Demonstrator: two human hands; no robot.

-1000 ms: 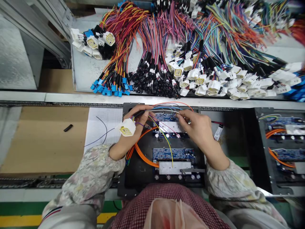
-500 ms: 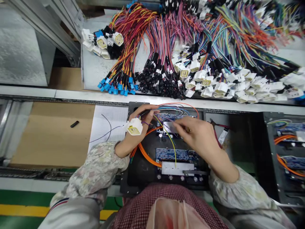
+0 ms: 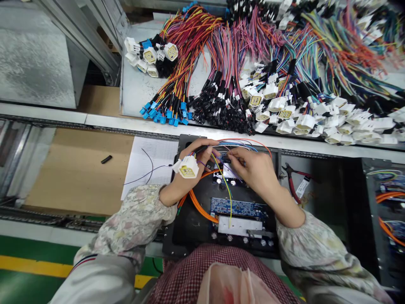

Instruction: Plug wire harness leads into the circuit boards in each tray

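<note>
Between the two hands, a small bundle of thin coloured wires [image 3: 236, 145] — blue, orange, yellow, purple — arching over the upper circuit board [image 3: 225, 157] on the black tray [image 3: 190, 230]. Left hand [image 3: 190, 169] closed around the wire bundle, white connector [image 3: 188, 167] with a yellow label jutting out past the knuckles; print on that label too small to read. Right hand [image 3: 253, 171] just beside it, fingertips pinched on the wires at the board's top edge. Below the grip, a second blue circuit board [image 3: 238, 207], a pale metal block [image 3: 236, 226] and thick orange cables [image 3: 198, 204] looping left. Little free room above: tray edge, then a metal rail [image 3: 95, 120] and heaps of wire harnesses [image 3: 253, 84] beyond. More open space left of the grip — a printed sheet [image 3: 142, 169], text illegible, and bare cardboard [image 3: 72, 173] with a small black piece [image 3: 106, 159]. Right of the grip, red-handled cutters [image 3: 292, 183] and a white tag [image 3: 303, 185], unreadable.
</note>
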